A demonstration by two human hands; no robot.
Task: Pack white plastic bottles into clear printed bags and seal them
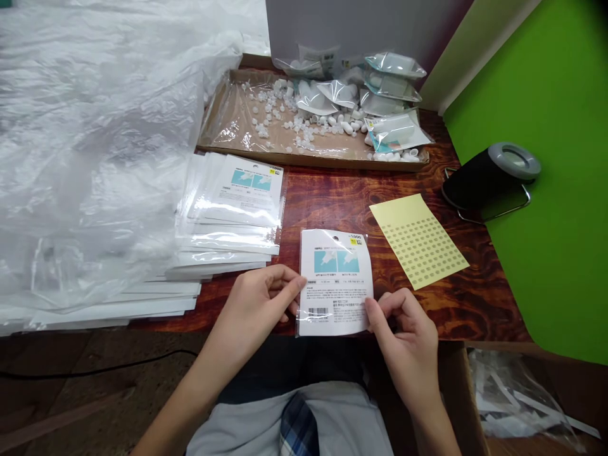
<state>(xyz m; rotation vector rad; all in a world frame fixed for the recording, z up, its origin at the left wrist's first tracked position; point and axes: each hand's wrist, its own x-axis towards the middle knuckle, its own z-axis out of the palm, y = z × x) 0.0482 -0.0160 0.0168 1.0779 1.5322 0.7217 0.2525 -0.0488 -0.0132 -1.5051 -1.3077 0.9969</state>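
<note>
A white printed package card [335, 304] in a clear sleeve is held upright over the table's front edge, its barcode and two blue pictures facing me. My left hand [263, 297] pinches its left edge between thumb and fingers. On the opposite edge, my right hand [403, 329] grips the lower right side with the thumb in front. A yellow sticker sheet [420, 240] with rows of small printed labels lies to the right, beyond my right hand. Left of the held card is a fanned stack of similar sleeved cards [237, 209].
At the back, a shallow cardboard tray [228, 120] holds many small white plastic parts and filled clear packets [396, 130]. A black cylindrical object [484, 177] in a wire stand sits by the green panel [546, 126]. Clear plastic sheeting [95, 158] covers the left side.
</note>
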